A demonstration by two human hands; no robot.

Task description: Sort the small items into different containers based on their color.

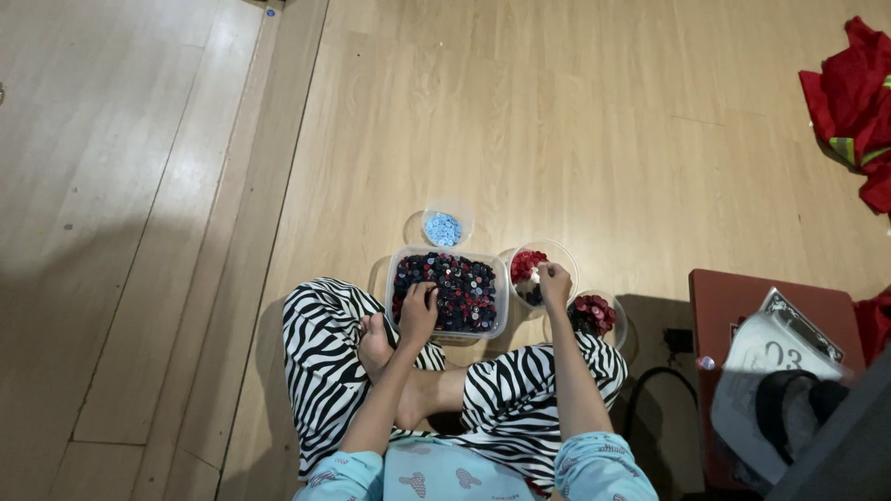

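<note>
Three round bowls (pixel 542 252) | one rectangular tub (pixel 449 255) | two hands (pixel 418 311)

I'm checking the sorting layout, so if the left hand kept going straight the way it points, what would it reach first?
The left hand already rests in the clear rectangular plastic tub of dark mixed buttons. Straight on, it would probably cross those buttons and meet the tub's far wall; the small round cup of light-blue buttons stands just beyond.

small bowl (pixel 447 225) behind tub (pixel 449 292), two bowls (pixel 543 271) right
</note>
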